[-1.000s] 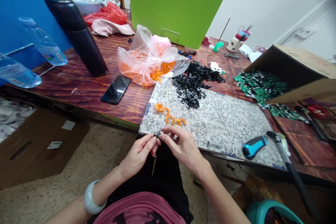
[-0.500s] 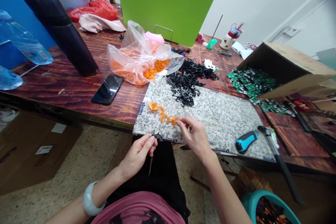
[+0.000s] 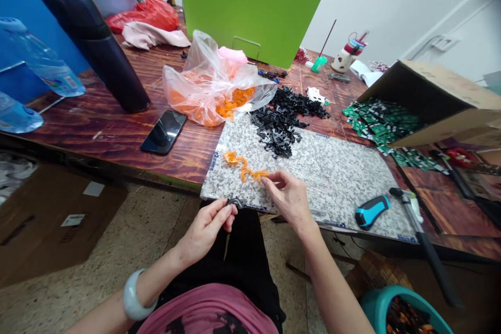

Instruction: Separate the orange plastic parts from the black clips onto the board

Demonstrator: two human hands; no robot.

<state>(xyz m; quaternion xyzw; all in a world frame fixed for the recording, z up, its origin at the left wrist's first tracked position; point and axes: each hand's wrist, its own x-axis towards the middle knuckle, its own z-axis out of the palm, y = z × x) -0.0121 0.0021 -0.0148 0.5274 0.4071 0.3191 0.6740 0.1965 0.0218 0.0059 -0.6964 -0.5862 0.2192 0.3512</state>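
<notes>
My left hand (image 3: pixel 206 231) is shut on a small black plastic clip (image 3: pixel 235 202), held at the near edge of a plastic-wrapped granite slab (image 3: pixel 332 182). My right hand (image 3: pixel 288 201) lies over the slab, its fingertips at the end of a winding row of orange plastic pieces (image 3: pixel 243 166). Nothing shows held in those fingers. Farther back on the slab's edge lies a heap of black plastic pieces (image 3: pixel 278 124). A blue-and-black handled tool (image 3: pixel 371 211) rests on the slab's right part.
A plastic bag of orange pieces (image 3: pixel 211 83), a phone (image 3: pixel 163 132) and a black flask (image 3: pixel 92 44) stand on the wooden table (image 3: pixel 117 138). Green pieces (image 3: pixel 381 125) spill from a cardboard box (image 3: pixel 430 102). A teal basin (image 3: pixel 403 313) sits low at right.
My right hand has moved away from the left, out over the slab to the orange row. The left hand keeps the black clip. The view has shifted slightly.
</notes>
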